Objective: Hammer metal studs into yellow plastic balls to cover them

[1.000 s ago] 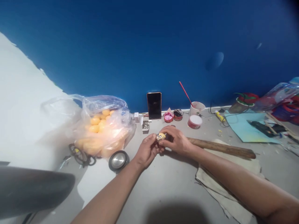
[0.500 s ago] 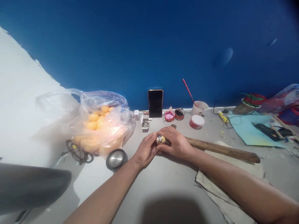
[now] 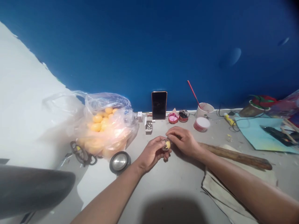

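My left hand (image 3: 151, 152) grips a small yellow egg-shaped piece (image 3: 167, 144) between thumb and fingers; dark and shiny bits cover part of its surface. Close by its upper right side is my right hand (image 3: 183, 140), fingers bent and thumb pressed against them. Whatever that pinch may hold is too small to make out. Behind the hands lies a small open box (image 3: 149, 127) of shiny metal bits. Beside the right forearm rests a wooden handle (image 3: 238, 156), its left end hidden by the hand.
A clear plastic bag (image 3: 126, 124) of yellow egg-shaped pieces sits left, near a round metal lid (image 3: 120, 162). A phone (image 3: 159, 105) leans on the blue wall. Rightward are a pink-filled cup (image 3: 173, 118), a white cup (image 3: 205, 108) with a red stick, and folded cloth (image 3: 219, 186).
My right hand has drawn back from the egg-shaped piece, baring more of its yellow side. My left hand has turned the piece and still holds it. The whole view has shifted slightly.
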Demonstrator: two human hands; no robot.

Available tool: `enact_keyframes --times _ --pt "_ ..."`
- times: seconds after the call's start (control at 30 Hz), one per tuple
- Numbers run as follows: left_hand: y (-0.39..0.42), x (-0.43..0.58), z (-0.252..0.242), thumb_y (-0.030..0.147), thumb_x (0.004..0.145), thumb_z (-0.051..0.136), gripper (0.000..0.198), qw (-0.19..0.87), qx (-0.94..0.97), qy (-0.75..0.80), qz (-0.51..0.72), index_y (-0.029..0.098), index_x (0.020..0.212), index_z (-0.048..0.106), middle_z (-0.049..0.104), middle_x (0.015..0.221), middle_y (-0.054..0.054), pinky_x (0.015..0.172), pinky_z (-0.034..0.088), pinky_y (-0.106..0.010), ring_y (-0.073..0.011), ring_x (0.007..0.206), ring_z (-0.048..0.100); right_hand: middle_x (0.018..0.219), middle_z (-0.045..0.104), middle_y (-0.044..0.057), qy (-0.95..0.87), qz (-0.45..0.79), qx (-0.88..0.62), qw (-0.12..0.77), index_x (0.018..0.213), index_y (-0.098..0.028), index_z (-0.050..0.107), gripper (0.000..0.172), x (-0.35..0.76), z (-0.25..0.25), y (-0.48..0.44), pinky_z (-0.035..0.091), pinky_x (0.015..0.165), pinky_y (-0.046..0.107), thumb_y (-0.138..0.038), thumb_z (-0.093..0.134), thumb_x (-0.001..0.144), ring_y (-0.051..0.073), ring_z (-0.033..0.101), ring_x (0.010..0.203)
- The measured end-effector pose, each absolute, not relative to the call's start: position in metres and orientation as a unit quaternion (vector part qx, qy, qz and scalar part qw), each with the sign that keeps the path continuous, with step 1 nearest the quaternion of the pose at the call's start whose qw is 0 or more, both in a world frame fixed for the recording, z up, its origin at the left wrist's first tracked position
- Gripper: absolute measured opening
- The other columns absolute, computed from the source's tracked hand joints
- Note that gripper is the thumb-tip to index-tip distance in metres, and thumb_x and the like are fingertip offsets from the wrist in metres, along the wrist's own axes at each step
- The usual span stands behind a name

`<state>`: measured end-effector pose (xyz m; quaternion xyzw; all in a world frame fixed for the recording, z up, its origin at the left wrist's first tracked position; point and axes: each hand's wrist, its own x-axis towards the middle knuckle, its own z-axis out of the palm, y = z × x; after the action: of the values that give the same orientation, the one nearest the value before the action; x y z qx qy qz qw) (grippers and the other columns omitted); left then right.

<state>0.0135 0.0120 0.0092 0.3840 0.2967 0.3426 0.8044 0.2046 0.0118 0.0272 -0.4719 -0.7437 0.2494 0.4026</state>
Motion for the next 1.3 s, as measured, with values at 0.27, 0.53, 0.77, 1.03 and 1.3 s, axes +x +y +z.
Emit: enact_keyframes --times 0.27,0.53,0.77,1.03,1.3 --pt "0.011 0.014 0.015 0.046 0.084 0.075 0.036 0.804 0.384 0.308 0.334 0.015 0.092 0.058 0.068 0.078 -0.008 0.06 0.05 -0.027 -0.0139 0.06 0.061 0.093 0.079 0.003 -0.811 0.161 -0.542 0.153 0.091 -0.022 0.077 0.021 0.187 0.083 0.044 0.044 0.069 0.027 -0.027 0.057 0.094 0.018 0.068 0.081" --pt "0.012 0.015 0.013 0.049 0.081 0.078 0.043 0.802 0.385 0.313 0.332 0.015 0.098 0.059 0.069 0.077 -0.009 0.057 0.049 -0.027 -0.0138 0.057 0.061 0.11 0.077 0.017 -0.836 0.082 -0.541 -0.018 0.109 -0.017 0.076 0.027 0.126 0.086 0.111 0.052 0.077 0.033 -0.027 0.059 0.091 0.028 0.074 0.095" --pt "0.012 0.017 0.013 0.048 0.079 0.08 0.044 0.797 0.398 0.312 0.33 0.014 0.097 0.058 0.069 0.078 -0.008 0.057 0.049 -0.026 -0.0132 0.057 0.061 0.113 0.076 0.024 -0.826 0.093 -0.552 -0.06 0.115 -0.011 0.076 0.036 0.11 0.081 0.127 0.055 0.082 0.038 -0.02 0.072 0.08 0.034 0.074 0.102" --pt "0.014 0.017 0.011 0.047 0.079 0.08 0.041 0.796 0.407 0.303 0.329 0.015 0.09 0.056 0.069 0.079 -0.007 0.057 0.05 -0.027 -0.0127 0.057 0.061 0.117 0.075 0.023 -0.827 0.111 -0.549 -0.051 0.115 -0.01 0.074 0.035 0.112 0.077 0.12 0.056 0.077 0.035 -0.02 0.067 0.082 0.032 0.074 0.101" --pt "0.013 0.017 0.014 0.049 0.077 0.082 0.046 0.795 0.407 0.31 0.325 0.015 0.091 0.057 0.069 0.078 -0.007 0.057 0.05 -0.027 -0.0124 0.058 0.061 0.115 0.076 0.02 -0.815 0.119 -0.567 -0.009 0.116 -0.013 0.073 0.032 0.115 0.072 0.114 0.054 0.075 0.031 -0.024 0.062 0.088 0.03 0.074 0.1"
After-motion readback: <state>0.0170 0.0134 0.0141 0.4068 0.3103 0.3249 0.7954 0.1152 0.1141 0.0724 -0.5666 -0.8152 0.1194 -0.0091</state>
